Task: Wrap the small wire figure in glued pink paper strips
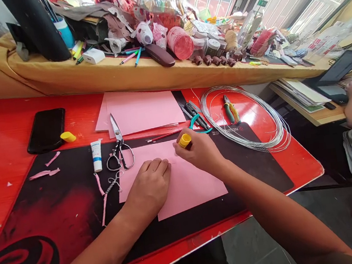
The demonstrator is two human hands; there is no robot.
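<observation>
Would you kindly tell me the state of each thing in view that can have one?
Phone: screen dark.
Yellow cap: off, beside the phone.
Yellow glue stick: held in the right hand.
Pink sheet: flat, under the left hand.
Pink sheets behind: stacked.
Scissors: lying, blades apparently shut.
White tube: capped or not, unclear.
Wire: coiled.
Pliers: lying, handles slightly apart.
Laptop: appears open.

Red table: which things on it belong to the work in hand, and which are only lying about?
Seemingly in the work:
pink paper, under the left hand
yellow tube, in the right hand

Probably just lying about, untouched:
black phone
scissors
pliers
wire coil
</observation>
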